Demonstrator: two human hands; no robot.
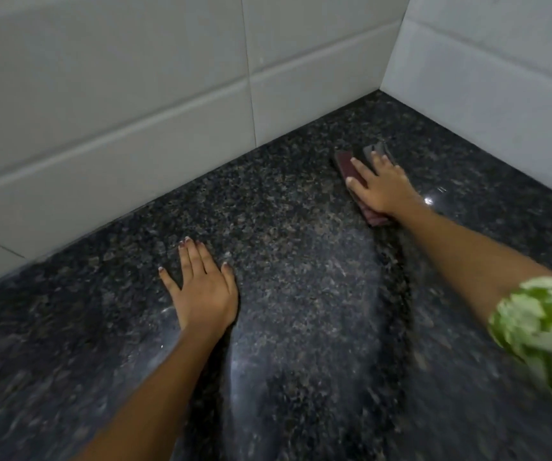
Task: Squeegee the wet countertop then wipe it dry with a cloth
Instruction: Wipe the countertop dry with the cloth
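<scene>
A dark speckled granite countertop (301, 294) fills the lower view, with a dull streaked band down its middle and glossy patches at the sides. My right hand (381, 188) presses flat on a dark maroon squeegee (346, 164) near the far right corner; a grey part of the tool (379, 149) shows beyond my fingers. My left hand (201, 287) rests flat on the counter at centre left, fingers spread, holding nothing. No cloth is in view.
White tiled walls (134, 111) border the counter at the back and at the right (484, 78), meeting in a corner at the top right. A green and white patterned sleeve (540, 331) covers my right upper arm.
</scene>
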